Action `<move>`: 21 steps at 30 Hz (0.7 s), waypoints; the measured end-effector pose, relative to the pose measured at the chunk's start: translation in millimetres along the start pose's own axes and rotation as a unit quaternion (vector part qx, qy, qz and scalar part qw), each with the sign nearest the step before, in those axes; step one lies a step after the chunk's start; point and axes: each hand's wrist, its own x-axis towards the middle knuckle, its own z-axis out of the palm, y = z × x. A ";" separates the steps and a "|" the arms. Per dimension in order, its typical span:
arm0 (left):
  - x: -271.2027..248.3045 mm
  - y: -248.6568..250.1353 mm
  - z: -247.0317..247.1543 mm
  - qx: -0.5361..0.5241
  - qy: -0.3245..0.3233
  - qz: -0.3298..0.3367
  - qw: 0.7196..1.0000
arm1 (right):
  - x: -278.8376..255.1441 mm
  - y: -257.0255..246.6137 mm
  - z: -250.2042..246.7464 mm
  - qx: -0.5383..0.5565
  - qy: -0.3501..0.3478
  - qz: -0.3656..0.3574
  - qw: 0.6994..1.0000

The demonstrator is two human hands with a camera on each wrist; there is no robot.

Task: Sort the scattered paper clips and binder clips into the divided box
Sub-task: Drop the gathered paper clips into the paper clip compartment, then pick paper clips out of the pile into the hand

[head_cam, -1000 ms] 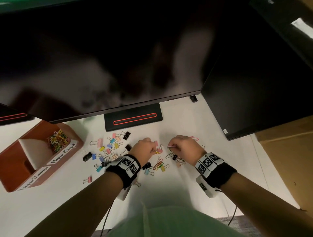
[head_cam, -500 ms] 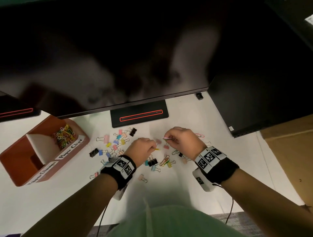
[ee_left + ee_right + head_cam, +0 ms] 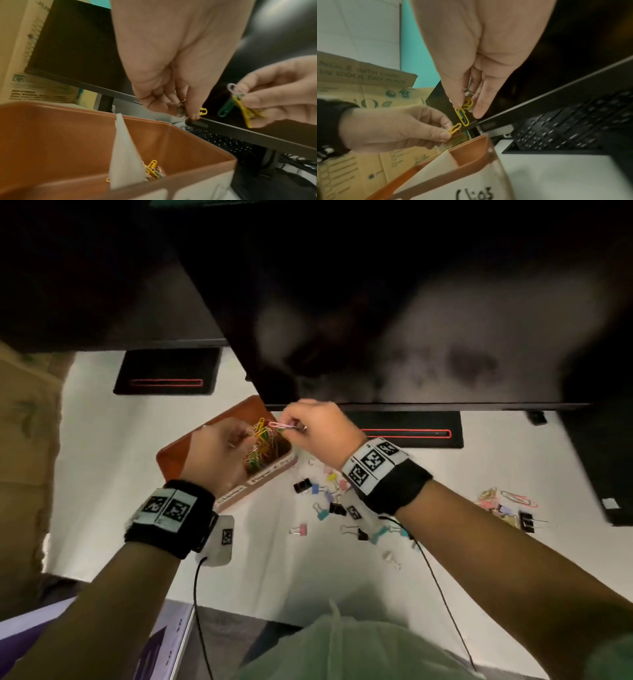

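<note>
The brown divided box (image 3: 178,460) stands on the white desk, with a pile of coloured paper clips (image 3: 263,446) in its right compartment. My left hand (image 3: 239,436) hovers over that compartment and pinches a few paper clips (image 3: 181,109), one of them yellow (image 3: 454,129). Just to its right, my right hand (image 3: 291,426) pinches a small bunch of paper clips: a pink one (image 3: 284,425) and yellow and green ones (image 3: 240,106). Neither bunch touches the pile. Several binder clips (image 3: 325,501) lie scattered right of the box, partly under my right wrist.
Dark monitors overhang the desk, their stands (image 3: 168,371) (image 3: 404,433) behind the box. More paper clips (image 3: 513,498) and a black binder clip (image 3: 525,522) lie far right. A cardboard carton (image 3: 24,440) is at the left, a black keyboard (image 3: 573,121) behind the monitor.
Both hands have left the scattered pile and moved left to above the box, each carrying paper clips. The head view has swung left with them.
</note>
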 end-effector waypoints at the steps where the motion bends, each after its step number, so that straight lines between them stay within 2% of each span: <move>1: 5.5 -7.6 -0.3 0.005 -0.014 -0.009 1.000 | 14.2 -7.7 14.1 -0.001 -0.015 0.009 1.000; 5: 19.3 -24.5 8.3 0.063 -0.121 0.002 0.991 | 49.1 -17.0 57.0 -0.059 -0.125 0.087 0.987; 7: 22.5 -26.3 9.2 0.072 -0.122 0.007 0.990 | 51.3 -13.0 63.8 -0.076 -0.139 0.097 0.983; 10: 19.8 -24.8 7.0 0.081 -0.107 0.033 0.990 | 40.3 -8.5 54.3 -0.048 -0.110 0.091 0.989; 15: -5.2 4.6 10.5 -0.016 -0.095 0.136 0.986 | -18.1 18.3 -4.9 0.003 -0.023 0.084 0.996; 18: -18.9 36.3 34.0 -0.055 -0.136 0.188 0.971 | -72.4 57.8 -43.2 -0.043 -0.004 0.133 0.990; 21: -31.6 71.5 65.7 -0.052 -0.204 0.229 0.950 | -128.1 92.1 -68.3 -0.095 -0.023 0.205 0.974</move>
